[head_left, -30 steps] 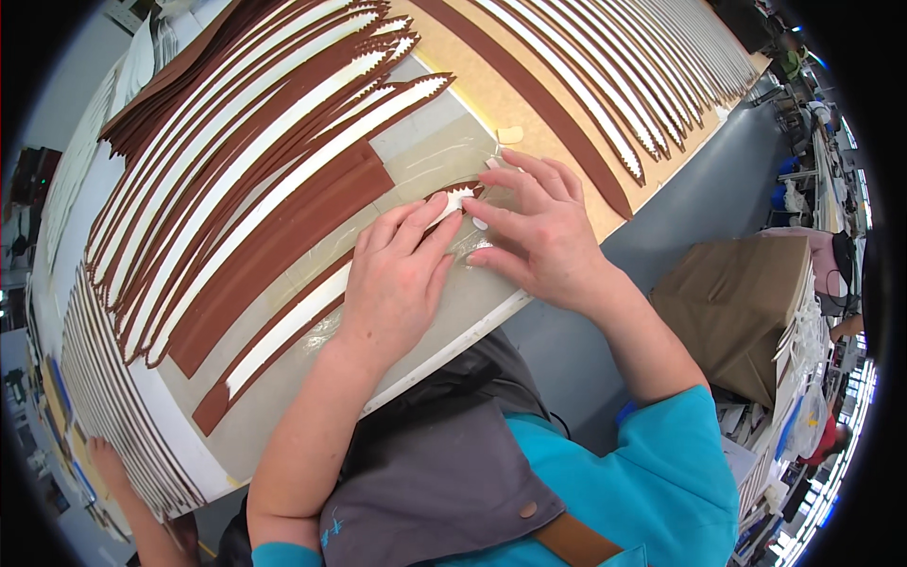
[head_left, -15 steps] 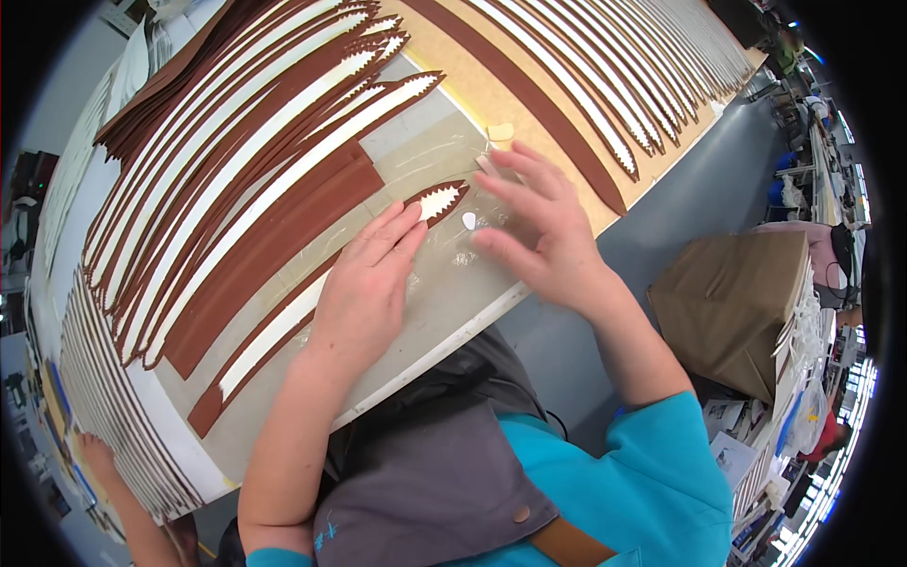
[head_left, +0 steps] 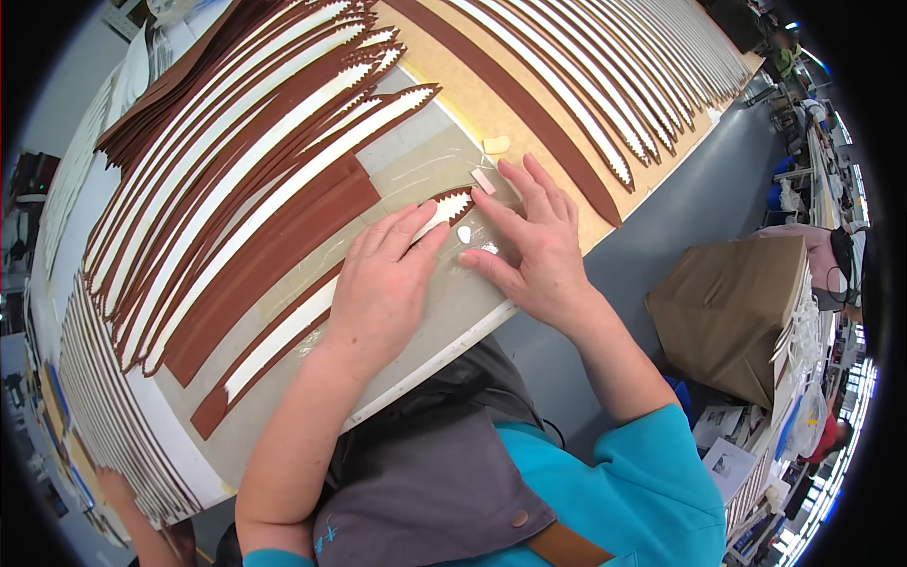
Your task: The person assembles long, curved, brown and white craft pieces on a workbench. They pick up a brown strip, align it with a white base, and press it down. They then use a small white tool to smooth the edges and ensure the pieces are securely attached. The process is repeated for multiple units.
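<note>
A long brown strip with a white lining (head_left: 283, 337) lies flat on the grey work board (head_left: 444, 293); its pointed far end has a notched edge. My left hand (head_left: 383, 279) rests on the strip with fingers stretched out, hiding its middle. At the pointed tip, my right hand (head_left: 540, 241) has its index fingertip on or right beside the brown edge, thumb and other fingers apart. Between the thumb and the strip sits a small white piece (head_left: 464, 233). A small pale pink block (head_left: 483, 181) lies just beyond the index finger.
Beyond the strip are flat brown pieces (head_left: 274, 269) and a pile of lined strips (head_left: 255, 180). More strips line the tan board (head_left: 491, 118), where a yellow piece (head_left: 495, 145) lies. Another person's hand (head_left: 115, 487) is at lower left. A brown covered box (head_left: 727, 317) stands at right.
My right hand has come down and left, its index finger now at the strip's tip. My left hand has slid slightly along the strip toward that tip.
</note>
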